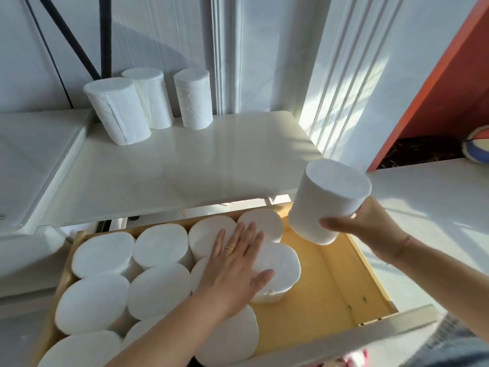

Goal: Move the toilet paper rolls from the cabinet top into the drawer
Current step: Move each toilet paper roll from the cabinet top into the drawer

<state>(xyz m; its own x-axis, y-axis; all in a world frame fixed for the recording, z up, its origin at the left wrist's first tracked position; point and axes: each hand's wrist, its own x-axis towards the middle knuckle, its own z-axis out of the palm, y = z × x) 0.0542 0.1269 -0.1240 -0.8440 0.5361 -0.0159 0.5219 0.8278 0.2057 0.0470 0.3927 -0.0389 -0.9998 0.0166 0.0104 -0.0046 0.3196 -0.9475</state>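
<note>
Three white toilet paper rolls (148, 102) stand upright at the back left of the white cabinet top (201, 165). Below it the wooden drawer (341, 284) is pulled out, and several rolls (158, 263) stand packed on end in its left and middle part. My left hand (235, 263) lies flat, fingers spread, on top of the rolls near the drawer's middle. My right hand (362, 223) holds one more roll (328, 200), tilted, above the drawer's back right corner.
The right part of the drawer shows bare yellow wood. An orange shelf frame (434, 83) with a ball (476, 147) stands at the right. Black cables (76, 46) run down the wall at the back left. A white surface (31, 160) adjoins the cabinet on the left.
</note>
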